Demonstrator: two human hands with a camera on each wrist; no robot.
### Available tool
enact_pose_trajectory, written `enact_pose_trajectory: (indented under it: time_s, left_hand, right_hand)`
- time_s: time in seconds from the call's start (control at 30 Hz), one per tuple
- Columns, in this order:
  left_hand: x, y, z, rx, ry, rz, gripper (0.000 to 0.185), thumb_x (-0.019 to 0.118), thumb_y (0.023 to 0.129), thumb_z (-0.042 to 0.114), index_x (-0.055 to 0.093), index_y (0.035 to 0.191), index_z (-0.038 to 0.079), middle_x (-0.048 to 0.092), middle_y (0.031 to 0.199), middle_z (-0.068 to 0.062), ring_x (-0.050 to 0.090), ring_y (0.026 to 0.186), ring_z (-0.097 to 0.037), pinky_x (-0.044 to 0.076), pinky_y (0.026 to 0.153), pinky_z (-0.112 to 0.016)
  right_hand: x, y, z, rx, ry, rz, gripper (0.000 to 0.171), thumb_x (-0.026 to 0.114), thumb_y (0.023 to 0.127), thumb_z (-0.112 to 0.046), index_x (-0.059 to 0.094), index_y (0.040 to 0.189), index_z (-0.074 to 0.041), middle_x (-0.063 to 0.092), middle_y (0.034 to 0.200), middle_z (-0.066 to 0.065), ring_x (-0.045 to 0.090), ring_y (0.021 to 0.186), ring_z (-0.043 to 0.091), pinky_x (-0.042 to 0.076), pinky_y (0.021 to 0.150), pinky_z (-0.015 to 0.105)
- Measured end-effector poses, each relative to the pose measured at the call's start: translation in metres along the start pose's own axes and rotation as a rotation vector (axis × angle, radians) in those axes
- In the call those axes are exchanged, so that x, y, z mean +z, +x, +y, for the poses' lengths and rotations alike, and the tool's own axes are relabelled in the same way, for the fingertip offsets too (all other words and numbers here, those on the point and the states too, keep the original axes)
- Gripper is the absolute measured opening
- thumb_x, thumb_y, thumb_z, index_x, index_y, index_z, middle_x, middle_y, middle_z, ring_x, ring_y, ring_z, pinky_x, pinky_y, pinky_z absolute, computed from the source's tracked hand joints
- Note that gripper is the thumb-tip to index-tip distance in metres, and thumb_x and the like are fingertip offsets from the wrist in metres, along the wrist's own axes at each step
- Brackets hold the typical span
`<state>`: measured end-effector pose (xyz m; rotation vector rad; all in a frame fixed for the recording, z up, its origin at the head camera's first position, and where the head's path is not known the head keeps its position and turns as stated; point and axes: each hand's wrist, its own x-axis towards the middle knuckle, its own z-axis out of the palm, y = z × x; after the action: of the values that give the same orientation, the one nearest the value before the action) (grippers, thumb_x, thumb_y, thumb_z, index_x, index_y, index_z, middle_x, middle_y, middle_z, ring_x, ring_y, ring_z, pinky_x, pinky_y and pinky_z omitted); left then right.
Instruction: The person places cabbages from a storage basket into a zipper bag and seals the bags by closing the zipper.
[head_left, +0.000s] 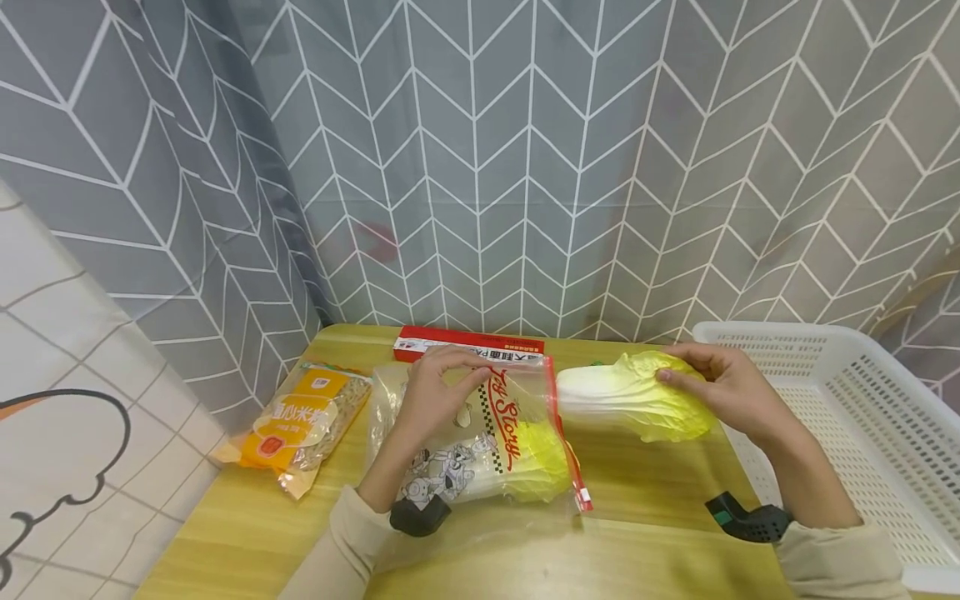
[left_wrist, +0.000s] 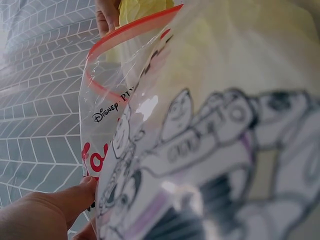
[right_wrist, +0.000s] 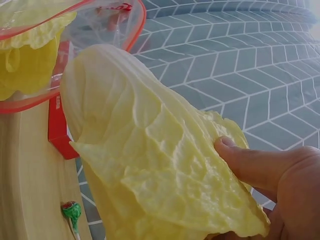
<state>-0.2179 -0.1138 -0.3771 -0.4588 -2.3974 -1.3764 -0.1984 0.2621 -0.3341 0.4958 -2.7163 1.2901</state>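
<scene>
My right hand [head_left: 716, 383] grips a napa cabbage [head_left: 637, 396] by its leafy end, thumb on top. The cabbage's white base points left, at the mouth of a clear zip bag [head_left: 465, 450] with a red edge and Toy Story print. Inside the bag lies another napa cabbage [head_left: 542, 467]. My left hand [head_left: 442, 387] pinches the bag's upper side near the opening; in the left wrist view its thumb [left_wrist: 82, 192] presses on the plastic. The right wrist view shows the held cabbage [right_wrist: 150, 145] close up, with the bag's open red rim [right_wrist: 137, 30] beyond its base.
An orange-and-clear food packet [head_left: 303, 421] lies on the table [head_left: 630, 558] at the left. Behind the bag is a red box [head_left: 472, 340]. A white plastic basket [head_left: 847, 350] stands at the right. A green lollipop [right_wrist: 71, 210] lies near the table's far edge, before a grey patterned curtain [head_left: 487, 167].
</scene>
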Motion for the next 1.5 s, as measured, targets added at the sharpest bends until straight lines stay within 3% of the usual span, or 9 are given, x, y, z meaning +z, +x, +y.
enact_pose_trajectory:
  time_s: [0.43,0.7,0.83,0.97,1.07,1.17,1.4,1.5]
  left_hand:
    - [-0.003,0.001,-0.001,-0.022,0.012,0.028,0.013,0.079,0.090,0.022,0.082,0.102,0.018,0.078,0.108,0.001,0.063,0.115,-0.022,0.043,0.106,-0.047]
    - [-0.003,0.002,-0.001,-0.002,-0.049,0.045,0.014,0.079,0.090,0.020,0.081,0.102,0.013,0.078,0.108,0.000,0.063,0.114,-0.021,0.047,0.102,-0.045]
    - [-0.003,0.002,-0.001,0.009,-0.093,0.060,0.014,0.079,0.089,0.018,0.081,0.102,0.012,0.078,0.107,0.000,0.064,0.113,-0.020,0.047,0.103,-0.043]
    - [-0.004,0.002,0.001,0.014,-0.130,0.073,0.015,0.080,0.088,0.016,0.081,0.102,0.011,0.078,0.107,-0.002,0.064,0.113,-0.020,0.047,0.105,-0.044]
    - [-0.004,0.002,0.001,0.024,-0.131,0.082,0.014,0.080,0.088,0.016,0.081,0.102,0.012,0.078,0.106,-0.002,0.064,0.114,-0.020,0.046,0.106,-0.045]
    - [-0.003,0.002,0.000,0.034,-0.125,0.092,0.015,0.080,0.088,0.016,0.081,0.102,0.012,0.078,0.106,-0.002,0.064,0.114,-0.020,0.046,0.106,-0.045]
    - [0.000,0.001,-0.002,0.024,-0.113,0.077,0.012,0.079,0.090,0.016,0.081,0.101,0.013,0.078,0.105,0.001,0.064,0.113,-0.018,0.046,0.104,-0.045]
    - [0.000,0.002,-0.002,0.022,-0.098,0.083,0.011,0.078,0.090,0.017,0.081,0.101,0.016,0.078,0.105,0.003,0.063,0.112,-0.017,0.047,0.104,-0.045]
  right_hand:
    - [0.000,-0.005,-0.001,-0.005,0.047,0.023,0.028,0.069,0.098,-0.021,0.070,0.121,-0.005,0.066,0.105,-0.024,0.062,0.084,0.003,0.052,0.064,0.026]
    - [0.023,0.002,-0.001,-0.031,0.192,0.034,0.025,0.068,0.098,-0.016,0.069,0.119,-0.002,0.070,0.100,-0.018,0.065,0.075,0.005,0.056,0.060,0.025]
    - [0.040,0.007,0.005,-0.082,0.237,0.087,0.023,0.067,0.099,-0.012,0.069,0.117,0.001,0.069,0.102,-0.021,0.064,0.089,0.002,0.054,0.071,0.020]
    - [0.054,0.013,0.013,-0.099,0.292,0.089,0.022,0.065,0.100,-0.011,0.068,0.118,0.001,0.069,0.105,-0.024,0.056,0.115,-0.007,0.048,0.088,0.013]
    - [0.063,0.017,0.018,-0.082,0.324,0.077,0.023,0.065,0.100,-0.013,0.068,0.119,-0.002,0.070,0.103,-0.025,0.053,0.119,-0.009,0.047,0.091,0.012]
    - [0.068,0.021,0.021,-0.084,0.331,0.053,0.023,0.066,0.100,-0.013,0.068,0.120,-0.001,0.071,0.099,-0.023,0.061,0.106,-0.003,0.052,0.085,0.017]
    - [0.067,0.024,0.025,-0.104,0.436,-0.144,0.021,0.064,0.099,-0.006,0.070,0.118,0.002,0.075,0.098,-0.012,0.069,0.080,0.005,0.058,0.069,0.024]
    - [0.065,0.024,0.025,-0.078,0.475,-0.189,0.021,0.063,0.099,-0.005,0.070,0.117,0.003,0.076,0.094,-0.008,0.068,0.072,0.006,0.059,0.062,0.026]
